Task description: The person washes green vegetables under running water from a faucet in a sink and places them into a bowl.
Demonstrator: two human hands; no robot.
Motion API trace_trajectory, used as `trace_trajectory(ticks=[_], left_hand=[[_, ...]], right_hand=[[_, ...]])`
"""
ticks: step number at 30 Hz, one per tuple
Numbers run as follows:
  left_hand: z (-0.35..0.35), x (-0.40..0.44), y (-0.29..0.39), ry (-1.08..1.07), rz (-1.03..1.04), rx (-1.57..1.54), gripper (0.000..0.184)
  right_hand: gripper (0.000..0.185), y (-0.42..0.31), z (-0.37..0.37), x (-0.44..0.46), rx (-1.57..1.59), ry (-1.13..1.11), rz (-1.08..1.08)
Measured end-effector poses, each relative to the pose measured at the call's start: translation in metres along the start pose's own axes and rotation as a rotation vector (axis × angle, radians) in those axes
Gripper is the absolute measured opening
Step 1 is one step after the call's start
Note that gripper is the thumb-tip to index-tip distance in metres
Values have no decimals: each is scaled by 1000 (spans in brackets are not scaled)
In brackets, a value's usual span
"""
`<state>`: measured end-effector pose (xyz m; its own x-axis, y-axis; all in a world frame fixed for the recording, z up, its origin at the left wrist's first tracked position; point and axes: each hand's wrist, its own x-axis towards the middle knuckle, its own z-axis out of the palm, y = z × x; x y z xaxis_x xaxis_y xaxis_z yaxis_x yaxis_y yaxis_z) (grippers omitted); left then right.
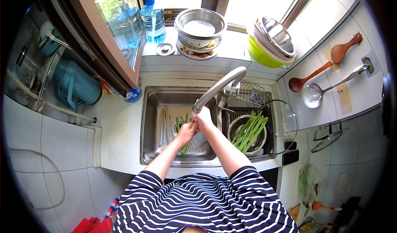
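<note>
My left hand (187,133) and my right hand (202,118) meet over the left sink basin (155,98), just below the tip of the curved faucet (219,85). The fingers of both are closed and press together; what is between them is hidden. Green vegetable pieces (184,150) show in the basin below and beside my left hand. Several chopsticks (166,123) lie left of it. To the right of my right forearm, a bunch of long green stalks (251,129) rests in a steel bowl (260,143) in the other basin.
A glass lid (294,121) leans at the sink's right side, near a wire rack (251,91). Stacked bowls (200,22), a green basin (264,53) and a blue pump bottle (153,22) stand on the sill. A ladle (308,79) and skimmer (312,94) hang right.
</note>
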<state>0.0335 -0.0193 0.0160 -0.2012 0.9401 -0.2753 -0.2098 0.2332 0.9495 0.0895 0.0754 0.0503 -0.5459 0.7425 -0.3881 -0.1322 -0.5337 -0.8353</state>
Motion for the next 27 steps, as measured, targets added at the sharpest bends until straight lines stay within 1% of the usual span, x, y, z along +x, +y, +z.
trace_trajectory(ticks=[1, 4, 7, 8, 11, 12, 15, 17, 18, 21, 22, 23, 25, 26, 27], left_hand=[[2, 0, 0, 12, 17, -6, 41], [3, 3, 16, 91, -50, 5, 45], [0, 20, 20, 125, 84, -7, 48], [-1, 26, 23, 127, 72, 66, 46], [-3, 39, 10, 31, 138, -10, 44], [-5, 35, 16, -35, 100, -35, 40], [-7, 23, 32, -85, -44, -11, 34], [-13, 8, 35, -138, -115, -98, 30], [-16, 3, 34, -166, -149, -140, 27], [-18, 1, 29, -63, -80, -171, 25], [-15, 4, 25, -19, -49, -189, 29], [-15, 7, 23, -7, -54, -158, 30], [-14, 11, 21, 13, -65, -96, 32], [-14, 13, 20, -2, -56, -48, 35], [-14, 12, 27, -23, -73, -42, 34]], right_hand=[[12, -2, 0, -1, 15, -11, 4], [14, -21, 6, -10, 142, 20, 49], [20, -13, -3, -5, -79, -56, -2], [24, -11, -5, -4, 51, -36, 108], [24, -11, -16, 1, -1, -41, 90], [24, -12, -17, 1, -38, -92, 88], [23, -22, -20, -1, -175, -96, 145], [22, -28, -19, 4, 15, -72, 146], [23, -26, -16, 6, 116, -63, 7], [27, -28, -7, 1, 131, -74, 69], [31, -34, -2, -8, 54, -122, 103], [30, -27, 4, -8, 41, -106, 110], [28, -13, 6, -8, -19, -154, 97], [27, -13, -1, -7, -37, -135, 129], [27, -14, -1, -3, -33, -114, 108]])
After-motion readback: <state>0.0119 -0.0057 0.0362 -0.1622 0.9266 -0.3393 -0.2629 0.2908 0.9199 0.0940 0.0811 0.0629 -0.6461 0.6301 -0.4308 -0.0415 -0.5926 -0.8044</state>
